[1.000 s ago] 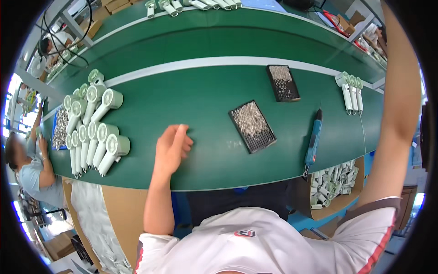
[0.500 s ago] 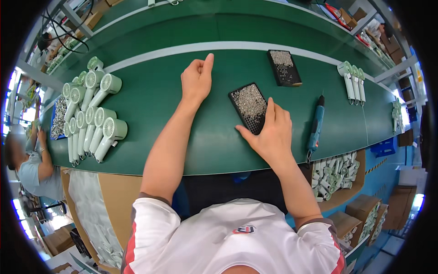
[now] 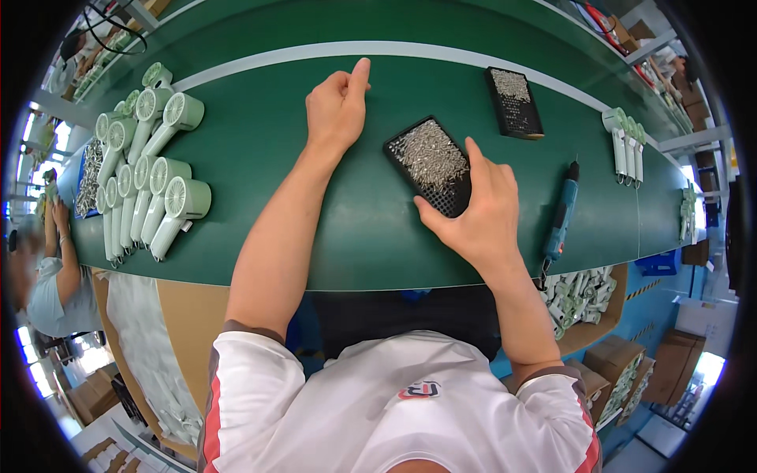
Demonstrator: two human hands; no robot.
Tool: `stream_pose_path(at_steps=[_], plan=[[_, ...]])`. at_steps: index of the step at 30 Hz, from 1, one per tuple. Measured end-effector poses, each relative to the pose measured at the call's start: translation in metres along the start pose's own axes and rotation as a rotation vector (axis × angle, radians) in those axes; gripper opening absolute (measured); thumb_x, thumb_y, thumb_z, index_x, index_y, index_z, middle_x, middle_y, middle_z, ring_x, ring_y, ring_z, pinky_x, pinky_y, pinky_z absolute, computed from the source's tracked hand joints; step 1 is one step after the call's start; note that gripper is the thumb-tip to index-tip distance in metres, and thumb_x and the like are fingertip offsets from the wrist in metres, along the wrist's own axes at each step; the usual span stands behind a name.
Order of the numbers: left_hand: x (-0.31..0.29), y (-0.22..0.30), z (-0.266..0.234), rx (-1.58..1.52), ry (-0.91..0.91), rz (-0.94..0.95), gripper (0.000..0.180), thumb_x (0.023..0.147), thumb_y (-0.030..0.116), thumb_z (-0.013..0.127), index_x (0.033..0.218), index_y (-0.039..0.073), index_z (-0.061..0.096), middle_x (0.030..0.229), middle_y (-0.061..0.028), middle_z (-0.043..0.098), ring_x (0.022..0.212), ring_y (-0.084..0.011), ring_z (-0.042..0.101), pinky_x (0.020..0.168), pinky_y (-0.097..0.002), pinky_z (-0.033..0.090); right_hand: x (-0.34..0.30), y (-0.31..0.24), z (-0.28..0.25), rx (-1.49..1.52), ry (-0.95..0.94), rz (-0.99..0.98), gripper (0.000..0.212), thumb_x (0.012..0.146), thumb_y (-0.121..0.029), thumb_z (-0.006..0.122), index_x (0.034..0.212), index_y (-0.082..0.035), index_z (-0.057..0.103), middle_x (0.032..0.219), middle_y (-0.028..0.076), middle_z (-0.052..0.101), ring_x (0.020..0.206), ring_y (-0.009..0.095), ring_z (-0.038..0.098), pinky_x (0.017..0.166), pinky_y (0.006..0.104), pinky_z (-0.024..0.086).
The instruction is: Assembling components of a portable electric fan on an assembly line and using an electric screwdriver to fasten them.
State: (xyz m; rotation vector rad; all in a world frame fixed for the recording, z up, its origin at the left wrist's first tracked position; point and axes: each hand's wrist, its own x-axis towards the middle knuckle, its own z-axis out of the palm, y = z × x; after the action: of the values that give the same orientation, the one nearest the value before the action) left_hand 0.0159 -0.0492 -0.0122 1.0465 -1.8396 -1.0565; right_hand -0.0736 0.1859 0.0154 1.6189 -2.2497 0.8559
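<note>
My right hand (image 3: 486, 206) spans the near right corner of a black screw tray (image 3: 400, 154), thumb along its near edge and fingers along its right side. Small silver screws (image 3: 430, 154) heap over most of this tray; bare holes show at its near end. To the left of the tray, my left hand (image 3: 335, 109) hovers or rests over the green bench, fingers curled in and thumb pointing away from me. Whatever it holds, if anything, is hidden. An electric screwdriver (image 3: 561, 217), blue with a black tip, lies right of my right hand.
A second black screw tray (image 3: 520, 124) lies farther back. Several pale green and white handheld fans (image 3: 162, 185) stand grouped on the left beside a blue tray of metal parts (image 3: 89, 177). More fans (image 3: 624, 150) are at right. A box of white parts (image 3: 583, 296) sits below the bench edge.
The near tray has turned slightly, and my right hand now sits closer against its right side. My left hand keeps its curled shape. The whole view has shifted a little.
</note>
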Motion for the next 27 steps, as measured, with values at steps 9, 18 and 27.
stream_pose_path(at_steps=[9, 18, 27], plan=[[0.004, -0.005, -0.001, 0.026, -0.025, 0.014, 0.063, 0.1, 0.057, 0.059, 0.078, 0.0, 0.073, 0.059, -0.0085, 0.061, 0.06, -0.0195, 0.06, 0.063, -0.0353, 0.049, -0.004, 0.002, 0.001, 0.046, 0.023, -0.021, 0.092, 0.063, -0.026, 0.093, 0.14, 0.006, 0.053, 0.105, 0.016, 0.066, 0.091, 0.034, 0.06, 0.084, 0.0444, 0.049], [0.004, -0.004, 0.001, 0.04, -0.016, 0.011, 0.065, 0.1, 0.058, 0.058, 0.077, 0.0, 0.074, 0.061, -0.01, 0.065, 0.062, -0.0208, 0.063, 0.066, -0.0355, 0.051, -0.009, 0.001, 0.002, 0.072, 0.064, -0.033, 0.088, 0.063, -0.024, 0.094, 0.137, 0.005, 0.056, 0.11, 0.016, 0.067, 0.092, 0.033, 0.06, 0.084, 0.0433, 0.049], [0.007, -0.005, -0.001, 0.052, -0.04, 0.007, 0.066, 0.099, 0.06, 0.057, 0.078, 0.0, 0.075, 0.06, -0.0097, 0.064, 0.061, -0.0208, 0.063, 0.066, -0.0354, 0.051, -0.015, 0.0, 0.006, 0.095, 0.114, -0.041, 0.087, 0.062, -0.021, 0.095, 0.135, 0.005, 0.057, 0.111, 0.016, 0.066, 0.093, 0.032, 0.06, 0.085, 0.0418, 0.05]])
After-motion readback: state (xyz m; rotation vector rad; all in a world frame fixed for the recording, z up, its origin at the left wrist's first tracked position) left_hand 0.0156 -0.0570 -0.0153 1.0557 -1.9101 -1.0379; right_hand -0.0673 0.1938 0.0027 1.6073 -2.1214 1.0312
